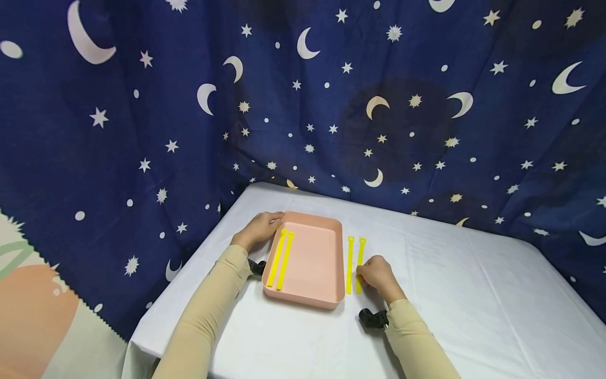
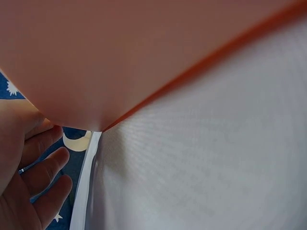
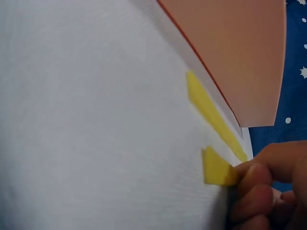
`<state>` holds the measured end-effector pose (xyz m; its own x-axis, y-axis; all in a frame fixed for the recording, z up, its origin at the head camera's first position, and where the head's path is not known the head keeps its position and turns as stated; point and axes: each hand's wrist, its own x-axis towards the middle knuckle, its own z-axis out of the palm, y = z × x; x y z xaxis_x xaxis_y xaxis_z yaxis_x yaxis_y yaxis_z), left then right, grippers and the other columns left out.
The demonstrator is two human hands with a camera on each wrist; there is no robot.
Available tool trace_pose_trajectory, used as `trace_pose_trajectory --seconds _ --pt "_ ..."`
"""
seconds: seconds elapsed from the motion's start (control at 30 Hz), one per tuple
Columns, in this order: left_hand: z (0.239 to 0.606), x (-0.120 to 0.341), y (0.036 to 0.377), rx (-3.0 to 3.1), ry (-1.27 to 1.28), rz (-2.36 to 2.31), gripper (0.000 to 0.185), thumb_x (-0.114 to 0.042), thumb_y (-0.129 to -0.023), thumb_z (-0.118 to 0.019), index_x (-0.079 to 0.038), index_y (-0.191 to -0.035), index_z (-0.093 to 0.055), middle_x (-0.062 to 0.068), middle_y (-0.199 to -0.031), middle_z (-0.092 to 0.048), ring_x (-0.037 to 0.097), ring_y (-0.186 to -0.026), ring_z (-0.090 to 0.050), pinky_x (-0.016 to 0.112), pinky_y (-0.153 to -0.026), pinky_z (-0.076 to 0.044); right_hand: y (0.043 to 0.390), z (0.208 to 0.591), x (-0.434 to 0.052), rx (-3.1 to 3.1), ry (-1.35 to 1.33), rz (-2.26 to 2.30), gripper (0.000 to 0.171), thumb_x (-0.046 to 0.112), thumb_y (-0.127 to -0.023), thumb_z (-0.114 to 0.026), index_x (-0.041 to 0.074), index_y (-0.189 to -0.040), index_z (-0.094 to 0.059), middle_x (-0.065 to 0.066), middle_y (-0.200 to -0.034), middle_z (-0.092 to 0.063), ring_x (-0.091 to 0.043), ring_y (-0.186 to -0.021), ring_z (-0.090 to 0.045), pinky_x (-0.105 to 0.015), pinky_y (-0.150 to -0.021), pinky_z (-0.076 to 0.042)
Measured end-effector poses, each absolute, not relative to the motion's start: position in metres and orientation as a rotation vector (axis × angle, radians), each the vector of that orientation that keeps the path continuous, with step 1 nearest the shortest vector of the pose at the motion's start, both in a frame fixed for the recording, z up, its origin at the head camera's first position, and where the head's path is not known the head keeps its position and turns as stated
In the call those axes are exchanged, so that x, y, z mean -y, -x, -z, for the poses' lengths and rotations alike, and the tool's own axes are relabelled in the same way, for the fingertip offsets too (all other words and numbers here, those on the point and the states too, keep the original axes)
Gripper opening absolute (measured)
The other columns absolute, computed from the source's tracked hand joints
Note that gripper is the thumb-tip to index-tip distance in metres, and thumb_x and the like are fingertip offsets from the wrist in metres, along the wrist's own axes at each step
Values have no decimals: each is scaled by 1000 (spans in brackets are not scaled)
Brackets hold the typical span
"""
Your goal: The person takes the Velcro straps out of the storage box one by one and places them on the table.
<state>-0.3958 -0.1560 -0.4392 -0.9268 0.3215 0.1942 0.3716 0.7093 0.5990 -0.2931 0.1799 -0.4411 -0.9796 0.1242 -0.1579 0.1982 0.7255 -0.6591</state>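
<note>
A pink rectangular tray [image 1: 312,258] lies on the table. Inside it, along the left side, are two yellow cable straps [image 1: 285,260] with slotted heads. My left hand [image 1: 258,230] holds the tray's far left corner; in the left wrist view its fingers [image 2: 45,167] are outside the wall, and the thumb is hidden. To the right of the tray lie two more yellow straps, side by side. My right hand [image 1: 377,273] pinches the outer strap [image 1: 361,252] near its lower part, while the inner strap [image 1: 350,266] lies untouched between it and the tray.
A white cloth covers the table [image 1: 454,295]. Behind and to the left hangs a dark blue curtain [image 1: 322,131] with moons and stars. Black camera mounts [image 1: 373,319] are worn at both wrists, close to the tabletop.
</note>
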Motion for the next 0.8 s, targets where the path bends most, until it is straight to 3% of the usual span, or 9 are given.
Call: trace_pose_trajectory --seconds 0.33,0.8 --pt "439 155 395 2827 584 1011 43 -23 -105 -50 -7 -145 -52 9 -150 -53 29 -142 -47 42 -121 -37 288 439 -183 -2685 -278 1295 13 3 -89 -65 -4 -78 -62 -1 -55 -57 -9 -49 -52 -20 -47 -48" --pt "440 156 396 2819 592 1005 44 -24 -105 -50 -7 -146 -52 8 -149 -53 29 -141 -47 42 -121 -38 289 440 -184 -2598 -310 1400 13 2 -92 -64 -6 -82 -61 0 -54 -57 -7 -47 -55 -18 -46 -51"
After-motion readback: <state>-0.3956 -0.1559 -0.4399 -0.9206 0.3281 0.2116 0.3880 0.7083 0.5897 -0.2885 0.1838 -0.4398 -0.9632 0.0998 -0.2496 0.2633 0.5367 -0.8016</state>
